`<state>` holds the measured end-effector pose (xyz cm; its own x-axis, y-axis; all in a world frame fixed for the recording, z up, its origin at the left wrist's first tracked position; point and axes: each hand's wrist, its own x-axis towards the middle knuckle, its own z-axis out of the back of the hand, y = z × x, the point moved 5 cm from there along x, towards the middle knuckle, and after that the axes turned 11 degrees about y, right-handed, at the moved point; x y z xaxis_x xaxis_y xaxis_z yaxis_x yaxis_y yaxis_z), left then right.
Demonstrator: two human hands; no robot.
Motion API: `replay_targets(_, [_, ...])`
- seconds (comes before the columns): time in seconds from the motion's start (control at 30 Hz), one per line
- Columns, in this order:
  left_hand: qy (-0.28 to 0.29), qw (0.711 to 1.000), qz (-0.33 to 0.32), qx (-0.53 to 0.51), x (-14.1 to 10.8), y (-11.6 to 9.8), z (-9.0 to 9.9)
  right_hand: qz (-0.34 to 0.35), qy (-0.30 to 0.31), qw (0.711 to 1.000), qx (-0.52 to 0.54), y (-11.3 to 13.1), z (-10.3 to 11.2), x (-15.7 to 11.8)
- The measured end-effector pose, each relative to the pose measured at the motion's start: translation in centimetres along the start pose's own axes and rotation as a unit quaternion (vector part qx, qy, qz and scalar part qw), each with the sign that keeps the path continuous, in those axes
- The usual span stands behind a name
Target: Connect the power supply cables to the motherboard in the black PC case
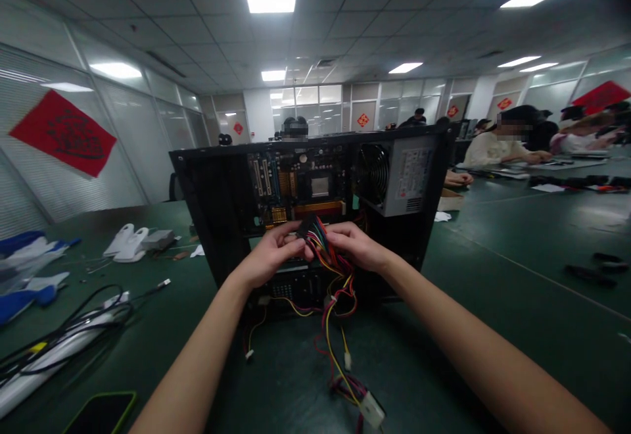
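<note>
An open black computer case (210,204) stands on the table, its inside facing me. In front of its motherboard (315,171), my left hand (276,250) pinches a black multi-pin power connector (307,226). My right hand (357,243) is closed on the bundle of coloured wires (323,240) just behind that connector. Loose wires (340,296) hang below both hands, out of the case. They end in a white plug (371,410) on the table. A grey power supply unit (404,177) with a black fan sits in the upper right of the case.
A phone (101,414), a white power strip (64,348) with black cables, and blue-and-white items (34,276) lie on the left of the green table (493,329). White slippers (127,242) are farther back. Several people sit at the right; a co-worker's hand (458,179) shows beside the case.
</note>
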<state>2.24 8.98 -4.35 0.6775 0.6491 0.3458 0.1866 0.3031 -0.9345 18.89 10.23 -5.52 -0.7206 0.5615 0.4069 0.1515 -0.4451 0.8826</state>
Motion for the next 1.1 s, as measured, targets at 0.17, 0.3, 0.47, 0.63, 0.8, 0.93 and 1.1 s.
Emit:
replay_targets(0.17, [0.0, 0.999, 0.013, 0.048, 0.1, 0.0, 0.1, 0.034, 0.065, 0.997, -0.032, 1.2, -0.9, 0.4])
replay_targets(0.3, [0.008, 0.998, 0.012, 0.055, 0.1, -0.1, 0.0, 0.01, 0.054, 0.998, -0.032, 1.1, -0.9, 0.4])
replay_targets(0.47, [0.033, 0.999, 0.002, 0.042, 0.1, -0.4, -0.3, -0.001, 0.039, 0.999, -0.03, 0.8, -0.5, 0.4])
replay_targets(0.63, [0.003, 0.992, -0.003, 0.13, 0.3, -0.8, -0.5, 0.001, 0.037, 0.999, 0.03, 0.6, -0.3, 0.3])
replay_targets(0.8, [-0.005, 0.979, -0.014, 0.202, 0.8, -0.9, -1.5, -0.019, 0.057, 0.992, 0.115, 0.4, -0.3, 0.0])
replay_targets(0.93, [-0.013, 0.969, -0.029, 0.247, 0.8, -0.9, -1.8, -0.021, 0.093, 0.994, 0.051, 0.7, -0.5, -0.1])
replay_targets(1.1, [0.001, 0.976, -0.023, 0.218, 0.4, -0.9, -1.2, -0.047, 0.182, 0.975, -0.121, 1.2, -2.8, 0.5])
